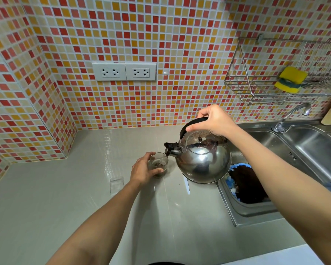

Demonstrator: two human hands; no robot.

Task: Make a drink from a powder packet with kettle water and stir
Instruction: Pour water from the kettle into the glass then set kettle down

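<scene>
A small clear glass (159,165) stands on the grey counter, dark liquid and powder at its bottom. My left hand (144,170) wraps around its left side. A shiny steel kettle (203,161) hangs tilted just right of the glass, its spout with the open black whistle cap (170,147) over the rim. A thin stream of water runs into the glass. My right hand (212,121) grips the kettle's black handle from above. An empty clear packet (116,185) lies flat on the counter left of my left forearm. A white strip (187,185) lies beneath the kettle.
A steel sink (302,150) with a tap (292,115) sits at right; a blue-rimmed container of dark grounds (246,185) sits in its near basin. A wire rack (260,92) with a yellow sponge (290,79) hangs on the tiled wall. Two double sockets (124,71) are behind the counter.
</scene>
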